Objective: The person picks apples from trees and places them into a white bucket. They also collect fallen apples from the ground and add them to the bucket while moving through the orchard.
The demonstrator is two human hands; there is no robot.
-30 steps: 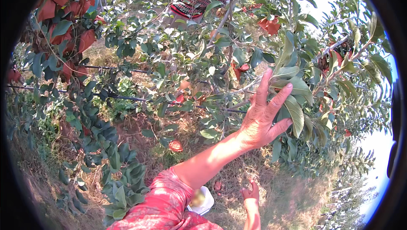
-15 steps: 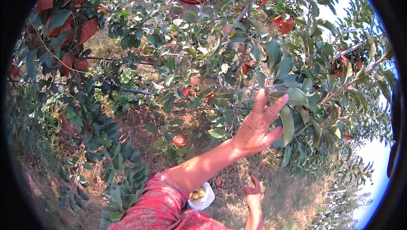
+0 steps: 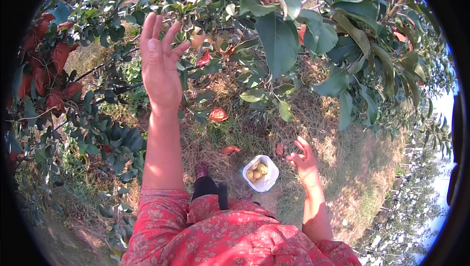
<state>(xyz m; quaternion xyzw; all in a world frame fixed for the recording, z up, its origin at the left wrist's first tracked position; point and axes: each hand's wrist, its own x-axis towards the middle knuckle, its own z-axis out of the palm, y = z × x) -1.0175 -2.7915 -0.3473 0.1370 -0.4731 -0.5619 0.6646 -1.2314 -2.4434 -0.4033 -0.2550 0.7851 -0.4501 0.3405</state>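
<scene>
My left hand (image 3: 164, 65) is raised at the upper left, palm showing, fingers spread and holding nothing. Just right of its fingertips, a pale orange-yellow apple (image 3: 197, 37) hangs among leaves. A red paper piece (image 3: 204, 59) shows below that apple, partly behind foliage. Lower on the right, my right hand (image 3: 305, 164) hangs with its thumb and fingers apart, nothing visible in them. Left of it, a white bucket (image 3: 272, 182) stands on the ground with several yellow-green apples (image 3: 256, 170) inside. Large leaves (image 3: 276, 43) hang close between and above my hands.
Red paper bags (image 3: 61, 58) cluster on branches at the far left. A dark hose or wire (image 3: 129, 88) crosses behind my left hand. Crumpled red papers (image 3: 218, 114) lie low near the grass. Leafy branches (image 3: 362, 40) reach across the upper right.
My left hand has left the leafy branch at right and swung far to the left. The view has tipped downward, showing the bucket and my right hand more fully.
</scene>
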